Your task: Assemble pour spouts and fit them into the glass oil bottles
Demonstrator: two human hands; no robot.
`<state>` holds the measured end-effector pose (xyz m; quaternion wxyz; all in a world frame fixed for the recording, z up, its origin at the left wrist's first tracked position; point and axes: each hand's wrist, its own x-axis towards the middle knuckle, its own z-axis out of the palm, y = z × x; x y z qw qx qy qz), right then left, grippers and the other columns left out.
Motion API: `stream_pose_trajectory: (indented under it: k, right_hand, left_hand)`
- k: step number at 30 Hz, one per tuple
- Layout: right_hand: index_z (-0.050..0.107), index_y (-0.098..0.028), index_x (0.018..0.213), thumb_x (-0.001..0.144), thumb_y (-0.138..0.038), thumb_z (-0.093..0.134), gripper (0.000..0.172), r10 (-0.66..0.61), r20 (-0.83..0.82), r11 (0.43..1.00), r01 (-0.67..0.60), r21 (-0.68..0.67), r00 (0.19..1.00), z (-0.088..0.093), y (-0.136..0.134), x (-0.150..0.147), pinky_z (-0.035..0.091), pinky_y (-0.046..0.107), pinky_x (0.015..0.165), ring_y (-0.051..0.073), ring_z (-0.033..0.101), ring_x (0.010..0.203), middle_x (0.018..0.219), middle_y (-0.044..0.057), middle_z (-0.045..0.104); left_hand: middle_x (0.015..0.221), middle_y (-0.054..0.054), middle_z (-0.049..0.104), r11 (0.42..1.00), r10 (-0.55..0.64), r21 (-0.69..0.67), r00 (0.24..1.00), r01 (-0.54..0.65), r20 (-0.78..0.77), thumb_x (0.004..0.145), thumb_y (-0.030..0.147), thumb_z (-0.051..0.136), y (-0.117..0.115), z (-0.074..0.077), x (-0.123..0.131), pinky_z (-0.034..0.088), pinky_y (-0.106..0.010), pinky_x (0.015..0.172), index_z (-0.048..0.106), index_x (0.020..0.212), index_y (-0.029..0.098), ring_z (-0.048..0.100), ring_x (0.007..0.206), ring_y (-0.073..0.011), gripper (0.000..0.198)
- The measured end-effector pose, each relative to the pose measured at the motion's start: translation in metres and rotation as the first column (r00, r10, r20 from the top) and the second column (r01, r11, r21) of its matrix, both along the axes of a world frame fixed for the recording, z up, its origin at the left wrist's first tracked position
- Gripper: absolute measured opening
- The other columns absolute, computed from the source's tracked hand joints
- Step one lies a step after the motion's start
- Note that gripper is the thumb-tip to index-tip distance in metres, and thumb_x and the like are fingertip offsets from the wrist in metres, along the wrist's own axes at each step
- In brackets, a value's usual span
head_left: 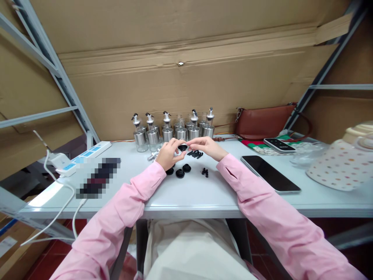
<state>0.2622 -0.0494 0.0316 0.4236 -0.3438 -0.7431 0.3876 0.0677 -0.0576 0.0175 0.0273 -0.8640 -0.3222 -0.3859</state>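
Note:
My left hand (pixel 169 154) is closed round the edge of a black ribbed stopper (pixel 182 147), held a little above the table. Just right of it, my right hand (pixel 206 146) has its thumb and fingertips pinched together at the stopper's edge; what they hold is too small to make out. Several more black stoppers (pixel 180 173) lie below my left hand. Thin black strip-like levers (pixel 196 154) sit under my right hand, with a few small black plugs (pixel 205 172) nearer me. Silvery spout parts (pixel 152 155) are partly hidden behind my left hand.
Several glass-and-steel bottles (pixel 168 135), some with pourer spouts, stand along the back. A power strip (pixel 84 157) and a pixelated dark object (pixel 99 178) lie left. To the right are a phone (pixel 269 173), a smaller white-edged device (pixel 279 145), a brown bag (pixel 264 122) and a dotted container (pixel 340 163).

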Motion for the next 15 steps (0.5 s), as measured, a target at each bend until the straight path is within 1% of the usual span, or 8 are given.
stream_pose_trajectory:
  k: [2,4,6,7,9,11,13,15]
  right_hand:
    - [0.069,-0.016,0.092,0.074,-0.029,0.056,0.026,-0.023,0.1,0.998,0.017,0.062,0.995,-0.001,0.002,0.002,0.049,0.032,0.075,0.015,0.063,0.072,0.079,0.004,0.07]
    - [0.069,-0.015,0.091,0.077,-0.021,0.049,0.025,-0.158,0.267,0.977,0.111,0.181,0.951,-0.003,0.007,0.007,0.048,0.032,0.078,0.016,0.063,0.076,0.084,0.005,0.07]
    - [0.07,-0.015,0.09,0.078,-0.011,0.043,0.029,-0.347,0.443,0.922,0.214,0.323,0.827,-0.009,0.015,0.016,0.045,0.031,0.084,0.018,0.063,0.083,0.088,0.008,0.07]
    - [0.07,-0.014,0.09,0.077,-0.007,0.042,0.032,-0.401,0.523,0.903,0.229,0.364,0.752,-0.013,0.02,0.021,0.043,0.031,0.086,0.019,0.063,0.088,0.092,0.009,0.07]
    - [0.069,-0.013,0.097,0.076,-0.002,0.039,0.038,-0.441,0.632,0.891,0.227,0.392,0.637,-0.022,0.031,0.031,0.042,0.028,0.087,0.019,0.061,0.092,0.099,0.01,0.068]
    - [0.067,-0.013,0.104,0.073,0.002,0.038,0.045,-0.448,0.716,0.892,0.209,0.401,0.535,-0.031,0.039,0.039,0.041,0.027,0.087,0.019,0.059,0.095,0.101,0.011,0.067]
    - [0.064,-0.015,0.11,0.072,0.004,0.038,0.05,-0.443,0.767,0.895,0.184,0.406,0.463,-0.038,0.043,0.042,0.039,0.028,0.088,0.02,0.057,0.098,0.103,0.011,0.065]
    - [0.061,-0.018,0.115,0.073,0.003,0.038,0.053,-0.437,0.795,0.899,0.176,0.401,0.42,-0.043,0.045,0.043,0.038,0.029,0.088,0.02,0.054,0.099,0.104,0.012,0.063]
  left_hand:
    - [0.09,-0.002,0.052,1.0,0.016,0.0,1.0,-0.016,-0.019,0.078,0.022,0.053,0.001,0.001,0.0,0.04,-0.028,0.077,0.052,0.103,0.018,0.054,0.065,-0.0102,0.026]
    - [0.088,-0.002,0.05,1.0,0.025,0.003,0.999,-0.025,-0.026,0.076,0.02,0.052,0.002,0.001,0.001,0.041,-0.028,0.077,0.052,0.101,0.017,0.052,0.065,-0.0107,0.025]
    - [0.087,-0.002,0.049,0.999,0.041,0.015,0.999,-0.041,-0.026,0.075,0.018,0.051,0.003,0.003,0.001,0.041,-0.029,0.077,0.052,0.1,0.017,0.051,0.065,-0.0108,0.025]
    - [0.086,-0.002,0.048,0.999,0.05,0.022,0.998,-0.049,-0.03,0.075,0.018,0.051,0.002,0.003,0.001,0.041,-0.029,0.077,0.052,0.1,0.017,0.051,0.065,-0.0109,0.025]
    - [0.087,-0.002,0.048,0.998,0.059,0.04,0.997,-0.057,-0.052,0.074,0.019,0.052,0.002,0.004,0.0,0.041,-0.029,0.077,0.052,0.099,0.018,0.051,0.067,-0.0114,0.026]
    - [0.089,-0.003,0.048,0.997,0.047,0.063,0.995,-0.041,-0.083,0.073,0.019,0.053,0.001,0.004,0.001,0.041,-0.029,0.077,0.053,0.098,0.018,0.051,0.071,-0.0124,0.026]
    - [0.091,-0.004,0.046,0.996,0.027,0.082,0.994,-0.018,-0.105,0.072,0.017,0.053,0.002,0.002,0.0,0.042,-0.029,0.077,0.054,0.097,0.018,0.052,0.076,-0.0139,0.025]
    - [0.093,-0.005,0.045,0.997,-0.003,0.08,0.994,0.012,-0.111,0.071,0.014,0.052,0.002,0.001,0.0,0.043,-0.029,0.077,0.054,0.097,0.018,0.052,0.08,-0.0145,0.026]
